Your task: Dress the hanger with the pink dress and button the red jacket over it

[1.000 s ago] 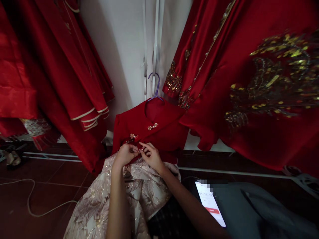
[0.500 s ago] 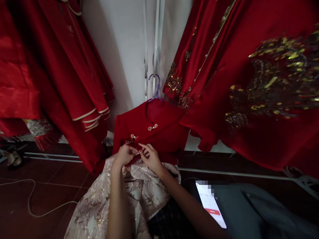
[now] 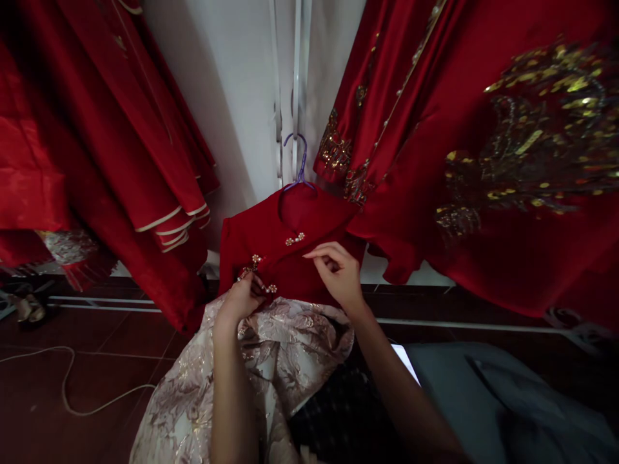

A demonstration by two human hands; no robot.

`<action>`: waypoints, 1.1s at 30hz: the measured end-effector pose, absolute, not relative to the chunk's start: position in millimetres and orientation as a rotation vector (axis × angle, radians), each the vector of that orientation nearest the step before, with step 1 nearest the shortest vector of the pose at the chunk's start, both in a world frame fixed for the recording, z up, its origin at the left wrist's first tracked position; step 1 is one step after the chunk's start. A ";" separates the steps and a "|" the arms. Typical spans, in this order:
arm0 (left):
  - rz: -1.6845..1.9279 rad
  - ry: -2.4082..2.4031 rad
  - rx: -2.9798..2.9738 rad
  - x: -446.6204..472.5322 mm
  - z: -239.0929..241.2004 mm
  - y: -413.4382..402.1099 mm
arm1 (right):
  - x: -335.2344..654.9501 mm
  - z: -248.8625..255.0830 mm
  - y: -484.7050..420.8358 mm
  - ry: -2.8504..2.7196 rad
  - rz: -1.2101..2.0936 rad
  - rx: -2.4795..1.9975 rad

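A small red jacket (image 3: 271, 248) hangs on a purple hanger (image 3: 298, 167) against the white wall, with pearl clasps (image 3: 294, 239) down its front. My left hand (image 3: 240, 299) pinches the lower front edge of the jacket beside the lowest pearl clasp (image 3: 268, 289). My right hand (image 3: 337, 274) is higher and to the right, fingers curled with fingertips pinching the jacket's red cloth below the top clasp. A pale gold brocade skirt (image 3: 203, 393) spreads below the jacket, under my forearms.
Long red gowns hang at the left (image 3: 97, 148) and a gold-embroidered red gown (image 3: 483, 154) at the right. A lit phone (image 3: 406, 361) lies on grey cloth (image 3: 493, 406) by my right arm. A white cable (image 3: 62, 386) trails over the dark tiled floor.
My right hand has left the lowest clasp and moved up and right onto the jacket's cloth. The left hand stays at the lower edge. The view has shifted down slightly.
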State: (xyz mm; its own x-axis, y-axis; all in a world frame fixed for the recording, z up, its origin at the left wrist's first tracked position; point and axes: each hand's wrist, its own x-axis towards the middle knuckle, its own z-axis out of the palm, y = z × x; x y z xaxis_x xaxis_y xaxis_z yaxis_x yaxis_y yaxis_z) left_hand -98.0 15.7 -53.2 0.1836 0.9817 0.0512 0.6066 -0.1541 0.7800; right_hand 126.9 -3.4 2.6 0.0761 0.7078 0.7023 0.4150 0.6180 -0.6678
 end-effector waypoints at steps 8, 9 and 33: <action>0.725 1.525 1.927 -97.4 -48.8 17.9 | 133.0 4.4 -1.1 -1.510 0.327 -1.013; 0.733 1.542 1.948 -96.9 -47.9 17.7 | 131.2 1.7 0.3 -1.558 0.362 -1.021; 0.839 1.606 2.022 -91.2 -38.0 13.7 | 106.3 -31.3 6.2 -1.875 0.799 -1.131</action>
State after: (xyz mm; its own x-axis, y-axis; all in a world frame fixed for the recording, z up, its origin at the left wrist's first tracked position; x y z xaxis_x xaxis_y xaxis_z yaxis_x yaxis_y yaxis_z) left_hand -91.2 13.7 -38.0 0.1494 0.9693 0.1953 0.7136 -0.2424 0.6573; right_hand 106.3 6.2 -31.3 -0.2915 0.9078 0.3017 0.4111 0.4037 -0.8173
